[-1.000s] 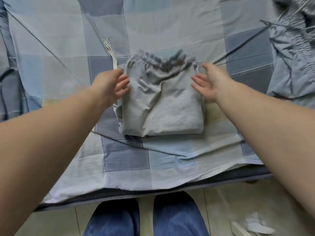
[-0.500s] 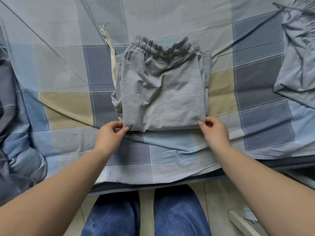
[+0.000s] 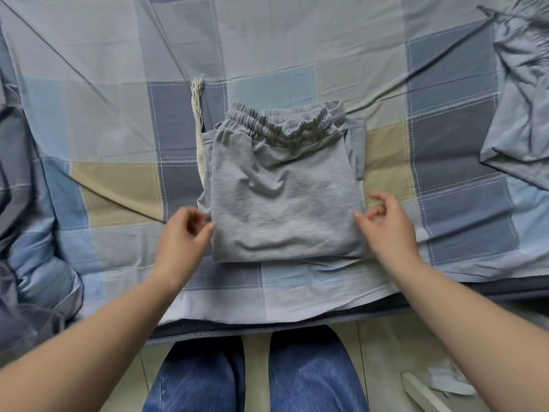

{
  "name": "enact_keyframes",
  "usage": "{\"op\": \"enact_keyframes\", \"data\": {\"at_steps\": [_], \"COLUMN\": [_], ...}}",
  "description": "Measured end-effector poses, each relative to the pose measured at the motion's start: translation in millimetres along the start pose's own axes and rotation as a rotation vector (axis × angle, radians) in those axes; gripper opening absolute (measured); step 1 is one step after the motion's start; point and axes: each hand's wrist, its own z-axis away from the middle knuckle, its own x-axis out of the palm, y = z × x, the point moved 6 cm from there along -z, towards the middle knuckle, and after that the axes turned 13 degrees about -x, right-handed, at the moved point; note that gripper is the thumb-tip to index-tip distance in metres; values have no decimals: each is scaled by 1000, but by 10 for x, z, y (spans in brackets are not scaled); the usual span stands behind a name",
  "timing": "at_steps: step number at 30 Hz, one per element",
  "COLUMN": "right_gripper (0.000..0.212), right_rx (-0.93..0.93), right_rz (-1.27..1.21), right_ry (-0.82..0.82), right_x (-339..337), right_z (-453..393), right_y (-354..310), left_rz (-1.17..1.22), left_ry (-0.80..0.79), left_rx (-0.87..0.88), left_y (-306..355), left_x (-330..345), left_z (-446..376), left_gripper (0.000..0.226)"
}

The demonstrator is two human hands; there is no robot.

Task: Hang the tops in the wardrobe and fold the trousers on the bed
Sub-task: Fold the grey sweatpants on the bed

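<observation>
Bed [image 3: 297, 40] spread wide under a checked sheet [image 3: 118, 185] of grey, blue and tan squares, smooth cotton creased with long diagonal folds, hanging over the near edge above a pale tiled floor [image 3: 383, 346]. Bunched blue-grey bedding [image 3: 26, 233] heaped at the left edge. Shiny grey garment [image 3: 523, 120], crumpled, lying at the far right. Jeans [image 3: 252, 376], blue denim, standing at the bed's foot. Trousers [image 3: 285, 197] of soft grey jersey, folded into a squarish stack near the middle of the bed, gathered elastic waistband turned to the far side, a few shallow wrinkles across the top layer. Left hand [image 3: 184, 236] at the stack's near left edge, fingers loosely curled with thumb and forefinger close together, tips just at the cloth; cannot tell whether pinching it. Right hand [image 3: 386, 224] at the near right edge, fingers likewise bent, thumb tip touching the fabric; grip unclear. Pale striped cord [image 3: 198, 114] trailing beside the stack's left edge. Scraps of paper [image 3: 448, 382] on the floor at lower right.
</observation>
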Motion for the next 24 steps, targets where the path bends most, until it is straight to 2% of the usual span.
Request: {"op": "enact_keyframes", "data": {"at_steps": [3, 6, 8, 11, 13, 15, 17, 18, 19, 21, 23, 24], "right_gripper": [58, 67, 61, 33, 30, 30, 15, 22, 31, 39, 48, 54], "right_rx": [-189, -396, -517, -616, -525, -334, -216, -204, -244, -437, -650, -699], "right_rz": [1, 201, 448, 769, 709, 394, 74, 19, 47, 207, 379, 477], "right_ry": [-1, -109, -234, -350, -228, -97, -30, -24, -23, 0, -60, -112], "right_x": [68, 131, 218, 309, 183, 64, 88, 135, 188, 289, 494, 608], "right_z": [-510, -938, -1122, -1304, -1448, -1550, -1563, -1515, -1437, -1217, -969, -873], "right_y": [-492, -982, -1219, -1401, -1453, -1411, -1346, -1343, -1348, -1441, -1484, -1458], "left_rz": [-65, -173, -327, -642, -678, -543, -361, -280, -227, -208, -299, -375], "left_ry": [57, 85, 88, 120, 201, 285, 302, 288, 279, 271, 214, 168], "left_rx": [245, 449, 502, 544, 532, 423, 351, 350, 385, 558, 752, 799], "left_y": [666, 1352, 1644, 1868, 1995, 2050, 2006, 1964, 1919, 1854, 1755, 1680], "left_x": [15, 102, 177, 256, 192, 52, -7, -3, 19, 137, 389, 543], "left_z": [-261, -541, -725, -908, -970, -1050, -1088, -1049, -958, -670, -398, -322], "left_gripper": [19, 43, 50, 35, 32, 31, 28, 30, 32, 35, 42, 47]}}
